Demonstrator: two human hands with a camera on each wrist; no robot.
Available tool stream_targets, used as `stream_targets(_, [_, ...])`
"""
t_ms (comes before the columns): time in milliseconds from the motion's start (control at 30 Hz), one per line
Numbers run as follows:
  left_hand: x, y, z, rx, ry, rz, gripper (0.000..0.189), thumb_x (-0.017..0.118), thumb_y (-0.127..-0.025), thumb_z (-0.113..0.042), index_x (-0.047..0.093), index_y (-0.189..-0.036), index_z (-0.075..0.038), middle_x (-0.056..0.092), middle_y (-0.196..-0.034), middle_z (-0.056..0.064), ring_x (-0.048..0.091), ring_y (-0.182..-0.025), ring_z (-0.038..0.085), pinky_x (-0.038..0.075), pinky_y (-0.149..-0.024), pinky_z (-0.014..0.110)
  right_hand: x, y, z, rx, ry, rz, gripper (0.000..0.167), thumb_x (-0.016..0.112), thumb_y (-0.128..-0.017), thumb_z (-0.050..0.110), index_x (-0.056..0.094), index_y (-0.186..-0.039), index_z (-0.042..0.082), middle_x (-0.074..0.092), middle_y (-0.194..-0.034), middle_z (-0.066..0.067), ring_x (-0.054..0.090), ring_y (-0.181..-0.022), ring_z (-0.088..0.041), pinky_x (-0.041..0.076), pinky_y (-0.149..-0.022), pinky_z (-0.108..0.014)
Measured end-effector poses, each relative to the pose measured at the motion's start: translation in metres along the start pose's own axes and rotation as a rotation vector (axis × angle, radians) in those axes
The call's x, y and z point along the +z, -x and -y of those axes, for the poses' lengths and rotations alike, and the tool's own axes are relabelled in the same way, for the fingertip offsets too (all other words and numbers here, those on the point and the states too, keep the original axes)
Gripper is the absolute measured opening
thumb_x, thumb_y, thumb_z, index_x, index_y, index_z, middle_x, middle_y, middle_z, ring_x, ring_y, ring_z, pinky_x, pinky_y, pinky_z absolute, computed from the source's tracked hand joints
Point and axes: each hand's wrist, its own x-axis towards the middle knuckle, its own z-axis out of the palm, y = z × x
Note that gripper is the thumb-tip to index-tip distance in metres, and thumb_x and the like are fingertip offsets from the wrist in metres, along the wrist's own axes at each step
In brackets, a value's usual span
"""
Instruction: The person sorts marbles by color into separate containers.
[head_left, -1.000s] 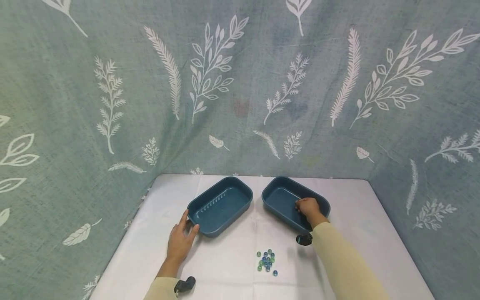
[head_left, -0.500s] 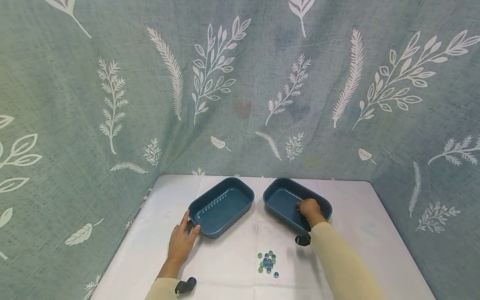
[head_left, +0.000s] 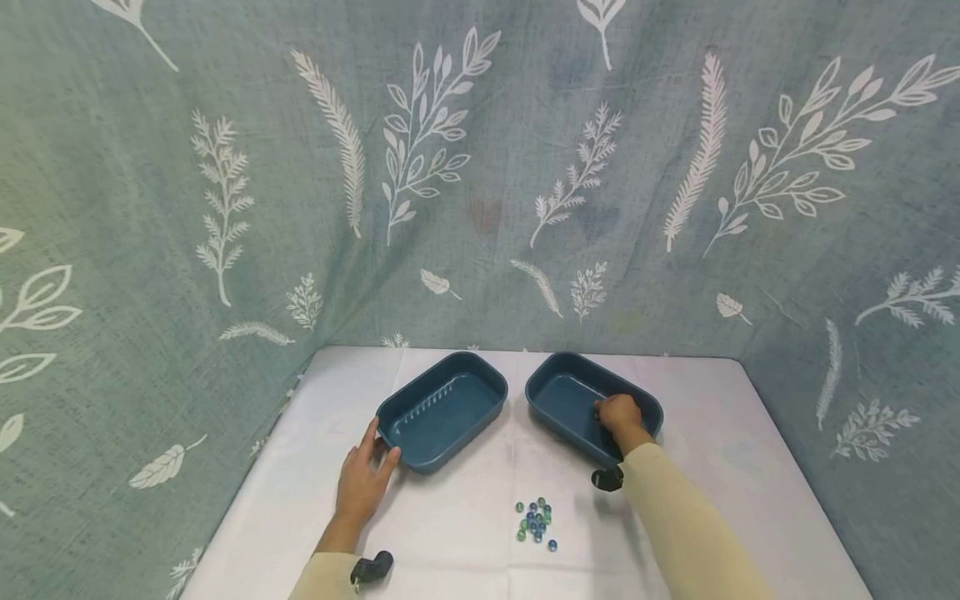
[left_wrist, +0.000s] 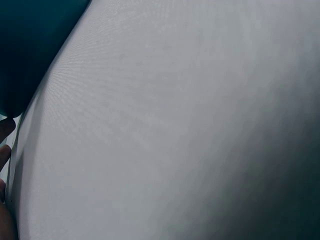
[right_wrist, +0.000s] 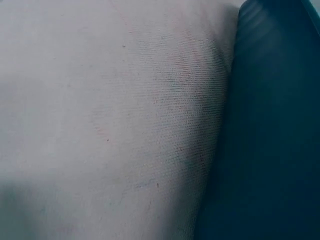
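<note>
Two deep teal trays stand angled on the white-covered table. My left hand (head_left: 362, 483) is at the near left corner of the left tray (head_left: 450, 446), thumb and fingers extended and touching its rim. Nothing shows in that hand. In the right tray (head_left: 558, 408), my right hand (head_left: 621, 417) reaches down inside over the near right wall. Its fingers look bent, but their tips and anything under them are hidden. Between the forearms lies a loose cluster of green and blue glass marbles (head_left: 534, 521). The left wrist view catches only some fingertips (left_wrist: 5, 131) beside the tray.
White cloth (head_left: 450, 533) covers the table. Behind and on both sides hangs a grey-green leaf-patterned curtain (head_left: 480, 275). The right tray's outer wall (right_wrist: 270, 140) fills the right side of the right wrist view.
The head view shifts very slightly. Both hands, the trays and the marbles keep their places.
</note>
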Motion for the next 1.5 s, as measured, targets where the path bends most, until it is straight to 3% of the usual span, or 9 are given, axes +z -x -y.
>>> stream_targets(133, [0.001, -0.003, 0.001, 0.003, 0.007, -0.001, 0.075, 0.06, -0.094, -0.049, 0.021, -0.156, -0.03, 0.051, -0.141, 0.014, 0.035, -0.133, 0.049, 0.015, -0.112, 0.06, -0.004, 0.0, -0.001, -0.037, -0.065, 0.007, 0.027, 0.059, -0.097, 0.02, 0.068, -0.079, 0.002, 0.063, -0.07, -0.005, 0.055, -0.068, -0.021, 0.043, -0.06, -0.033])
stream_targets(267, [0.002, -0.004, 0.002, -0.009, 0.0, 0.006, 0.076, 0.06, -0.094, -0.048, 0.02, -0.156, -0.032, 0.048, -0.144, 0.013, 0.033, -0.134, 0.049, 0.016, -0.111, 0.061, -0.011, 0.006, -0.001, -0.073, -0.143, -0.005, 0.022, 0.06, -0.096, 0.017, 0.071, -0.089, 0.0, 0.066, -0.076, -0.006, 0.057, -0.071, -0.021, 0.044, -0.061, -0.032])
stream_targets(567, [0.003, -0.002, 0.004, -0.031, -0.008, 0.016, 0.076, 0.058, -0.094, -0.05, 0.019, -0.156, -0.033, 0.047, -0.144, 0.014, 0.027, -0.134, 0.055, 0.019, -0.105, 0.069, -0.03, 0.04, 0.002, -0.116, -0.274, 0.049, 0.031, 0.056, -0.101, 0.021, 0.066, -0.114, -0.004, 0.069, -0.093, -0.01, 0.064, -0.087, -0.028, 0.049, -0.072, -0.036])
stream_targets(767, [0.003, -0.001, 0.002, -0.038, -0.005, 0.02, 0.076, 0.059, -0.094, -0.051, 0.018, -0.156, -0.034, 0.048, -0.143, 0.014, 0.026, -0.135, 0.054, 0.018, -0.106, 0.068, -0.039, 0.065, 0.003, -0.161, -0.309, 0.061, 0.035, 0.056, -0.101, 0.026, 0.065, -0.118, -0.003, 0.069, -0.095, -0.009, 0.061, -0.083, -0.025, 0.047, -0.068, -0.033])
stream_targets(900, [0.003, -0.001, 0.001, -0.04, 0.0, 0.026, 0.077, 0.059, -0.094, -0.051, 0.018, -0.156, -0.033, 0.049, -0.143, 0.014, 0.026, -0.136, 0.053, 0.016, -0.108, 0.067, -0.041, 0.081, 0.0, -0.162, -0.382, 0.071, 0.035, 0.057, -0.1, 0.026, 0.064, -0.12, -0.002, 0.069, -0.099, -0.009, 0.062, -0.087, -0.026, 0.051, -0.071, -0.033])
stream_targets(1200, [0.003, -0.004, -0.003, -0.011, 0.006, 0.011, 0.076, 0.059, -0.094, -0.049, 0.02, -0.156, -0.031, 0.052, -0.139, 0.014, 0.034, -0.135, 0.046, 0.013, -0.113, 0.058, -0.029, 0.115, -0.005, -0.137, -0.49, 0.078, 0.028, 0.061, -0.098, 0.02, 0.065, -0.114, -0.003, 0.068, -0.093, -0.01, 0.06, -0.078, -0.024, 0.052, -0.074, -0.043])
stream_targets(1500, [0.003, -0.003, -0.002, -0.062, -0.013, 0.046, 0.077, 0.056, -0.094, -0.053, 0.016, -0.157, -0.034, 0.046, -0.145, 0.012, 0.028, -0.137, 0.048, 0.012, -0.112, 0.06, 0.001, 0.14, -0.021, -0.146, -0.494, 0.1, 0.019, 0.063, -0.095, 0.009, 0.066, -0.104, -0.007, 0.068, -0.082, -0.01, 0.058, -0.067, -0.02, 0.049, -0.06, -0.031])
